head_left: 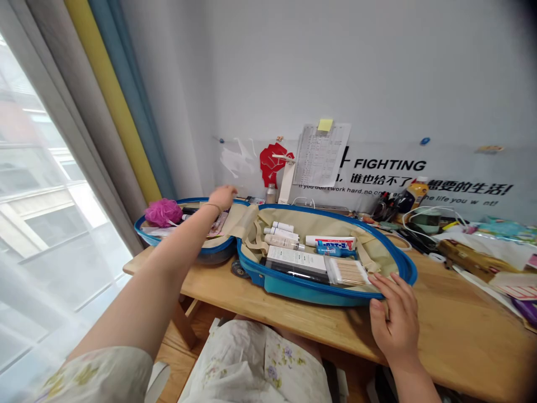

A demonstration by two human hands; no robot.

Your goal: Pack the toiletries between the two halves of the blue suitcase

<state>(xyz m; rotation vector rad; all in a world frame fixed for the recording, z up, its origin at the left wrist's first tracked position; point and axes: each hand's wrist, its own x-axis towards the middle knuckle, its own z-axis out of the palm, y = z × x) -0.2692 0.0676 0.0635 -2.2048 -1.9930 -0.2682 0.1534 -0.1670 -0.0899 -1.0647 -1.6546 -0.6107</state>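
Observation:
A small blue suitcase (310,288) lies open on the wooden desk (453,330), both halves lined in beige. The right half holds white bottles (282,235), a toothpaste box (331,242), a flat white box (297,259) and a pack of cotton swabs (346,272). My right hand (395,319) rests on that half's near rim, fingers spread and flat. My left hand (222,197) reaches far over the left half (184,235); its fingers are bent at the far edge and partly hidden. A pink bath pouf (163,212) sits in the left half.
Clutter covers the desk's right side: a green mug (424,219), cables, an orange bottle (415,194), packets and papers. A sheet with a yellow note (321,154) hangs on the wall. Curtains (104,106) and a window are at the left. My lap is below the desk edge.

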